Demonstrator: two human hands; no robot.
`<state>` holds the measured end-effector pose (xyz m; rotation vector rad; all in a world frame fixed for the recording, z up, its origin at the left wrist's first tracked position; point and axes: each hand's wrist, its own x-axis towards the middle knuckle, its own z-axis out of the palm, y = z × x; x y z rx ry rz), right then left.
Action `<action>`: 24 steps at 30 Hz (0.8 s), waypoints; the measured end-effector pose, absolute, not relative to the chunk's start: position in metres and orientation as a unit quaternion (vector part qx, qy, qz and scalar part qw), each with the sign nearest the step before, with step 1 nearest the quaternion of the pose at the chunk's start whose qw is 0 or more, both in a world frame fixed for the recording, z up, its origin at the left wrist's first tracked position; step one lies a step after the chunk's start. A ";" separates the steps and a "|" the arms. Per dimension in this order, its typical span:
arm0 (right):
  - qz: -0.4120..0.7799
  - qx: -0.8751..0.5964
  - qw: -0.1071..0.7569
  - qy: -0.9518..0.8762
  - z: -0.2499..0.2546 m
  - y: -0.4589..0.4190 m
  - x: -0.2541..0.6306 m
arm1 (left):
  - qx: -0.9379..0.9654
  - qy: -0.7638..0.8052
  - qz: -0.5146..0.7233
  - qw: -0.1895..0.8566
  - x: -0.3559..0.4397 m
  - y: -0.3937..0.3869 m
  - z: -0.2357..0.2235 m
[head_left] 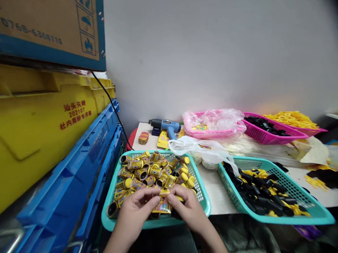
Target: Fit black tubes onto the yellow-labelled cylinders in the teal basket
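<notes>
My left hand and my right hand meet over the near edge of a teal basket. Together they pinch a small yellow printed wrapper between fingers and thumbs. The basket holds several small yellow-labelled toy cylinders with black ends. A second teal basket to the right holds black and yellow plastic parts.
Blue crates and a yellow crate are stacked at the left under a cardboard box. A blue glue gun, pink baskets, a plastic bag and yellow rings lie along the back of the white table.
</notes>
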<state>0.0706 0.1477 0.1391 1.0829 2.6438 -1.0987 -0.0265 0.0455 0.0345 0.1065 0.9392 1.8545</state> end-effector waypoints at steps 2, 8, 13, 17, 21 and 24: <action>-0.482 0.365 -0.033 0.796 0.139 0.150 0.076 | 0.039 0.420 0.764 0.489 -0.026 0.045 0.033; -0.616 0.406 -0.146 0.659 0.139 0.157 0.087 | 0.055 0.448 0.775 0.442 -0.022 0.042 0.024; -0.564 0.413 -0.098 0.708 0.136 0.159 0.095 | 0.023 0.477 0.788 0.389 -0.014 0.041 0.020; -0.498 0.419 -0.034 0.758 0.141 0.161 0.098 | 0.068 0.495 0.784 0.368 -0.014 0.038 0.020; -0.414 0.374 -0.005 0.830 0.147 0.158 0.096 | 0.109 0.478 0.777 0.393 -0.015 0.038 0.025; -0.368 0.358 -0.012 0.858 0.146 0.154 0.095 | 0.097 0.408 0.780 0.464 -0.014 0.037 0.031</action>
